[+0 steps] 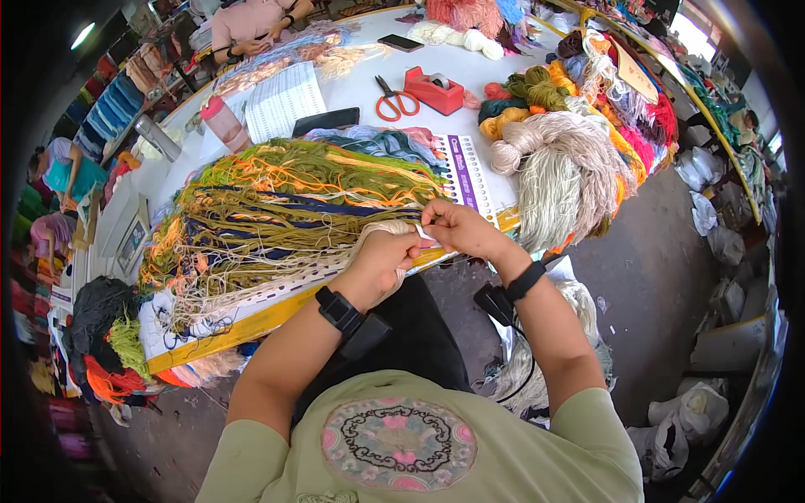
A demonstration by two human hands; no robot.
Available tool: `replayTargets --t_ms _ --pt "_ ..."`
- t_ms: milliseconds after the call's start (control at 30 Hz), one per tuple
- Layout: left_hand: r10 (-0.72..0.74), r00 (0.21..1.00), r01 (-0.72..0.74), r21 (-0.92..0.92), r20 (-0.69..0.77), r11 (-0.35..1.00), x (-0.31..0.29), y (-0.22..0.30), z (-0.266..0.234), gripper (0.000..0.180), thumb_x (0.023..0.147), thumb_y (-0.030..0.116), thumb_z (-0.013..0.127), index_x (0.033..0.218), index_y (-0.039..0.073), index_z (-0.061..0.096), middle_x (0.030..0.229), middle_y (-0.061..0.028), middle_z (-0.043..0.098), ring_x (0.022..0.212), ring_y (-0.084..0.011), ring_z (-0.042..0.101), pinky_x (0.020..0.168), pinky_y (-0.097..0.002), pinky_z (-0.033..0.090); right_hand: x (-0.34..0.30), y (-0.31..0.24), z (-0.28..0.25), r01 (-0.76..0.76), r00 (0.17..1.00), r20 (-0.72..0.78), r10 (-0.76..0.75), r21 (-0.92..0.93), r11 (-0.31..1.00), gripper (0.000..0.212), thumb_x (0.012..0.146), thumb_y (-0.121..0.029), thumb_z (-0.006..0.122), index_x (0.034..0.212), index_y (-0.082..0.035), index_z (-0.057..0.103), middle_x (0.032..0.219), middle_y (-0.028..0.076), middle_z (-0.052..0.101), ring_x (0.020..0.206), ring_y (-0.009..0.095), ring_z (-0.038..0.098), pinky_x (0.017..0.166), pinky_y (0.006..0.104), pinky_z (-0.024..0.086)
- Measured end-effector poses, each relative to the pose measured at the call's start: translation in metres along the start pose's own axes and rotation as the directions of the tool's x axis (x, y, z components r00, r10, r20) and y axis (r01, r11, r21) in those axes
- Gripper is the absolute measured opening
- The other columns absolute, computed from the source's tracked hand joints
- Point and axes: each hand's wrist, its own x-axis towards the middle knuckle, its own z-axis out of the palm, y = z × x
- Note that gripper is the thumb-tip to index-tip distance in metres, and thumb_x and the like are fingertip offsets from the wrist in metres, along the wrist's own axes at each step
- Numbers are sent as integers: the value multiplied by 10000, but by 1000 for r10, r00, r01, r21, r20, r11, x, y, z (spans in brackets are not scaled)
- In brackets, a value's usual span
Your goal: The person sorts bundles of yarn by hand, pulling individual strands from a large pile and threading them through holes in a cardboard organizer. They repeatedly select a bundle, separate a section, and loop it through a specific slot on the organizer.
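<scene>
while on cream yarn (387, 227), left hand (384, 260)

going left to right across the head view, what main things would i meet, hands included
black yarn → silver bottle → pink-topped bottle → left hand → right hand → beige yarn skein

Wearer's hands: two counted, left hand (386, 260) and right hand (459, 228). Wearer's dark wristbands (526, 280): two. White slip (425, 235): one showed. Cream skein (392, 226) at left hand: one. Orange-handled scissors (396, 106): one pair lay. Red tape dispenser (432, 92): one. Dark flat devices (326, 121): two lay. Bottles: two stood, pink-capped bottle (225, 124), grey flask (158, 138). Other people (251, 29): at least three showed. Remaining skeins (319, 172): overlapped, uncountable.
</scene>
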Motion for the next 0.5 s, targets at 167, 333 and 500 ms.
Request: replayTargets --t_ms 167,333,500 --pt "-7 997 18 140 -81 990 -5 8 12 127 859 50 595 810 -53 648 666 -62 561 489 -79 420 421 -208 266 5 -5 -6 -171 980 115 165 53 984 79 896 -135 604 902 -81 547 616 -11 537 495 64 459 465 231 361" --pt "216 976 -206 356 12 912 -17 8 -1 115 851 104 610 833 -6 638 678 -47 574 496 -62 426 422 -205 263 4 -1 -6 -174 976 151 157 106 979 106 921 -183 591 932 -87 549 619 -40 538 499 31 451 458 195 355" --pt "187 981 -191 -78 -55 978 -24 12 -6 90 840 78 612 910 22 606 760 -34 593 520 -54 434 414 -192 247 5 -2 -13 -215 960 210 184 140 966 90 912 -173 587 954 -96 566 681 -39 571 537 28 478 480 184 384"
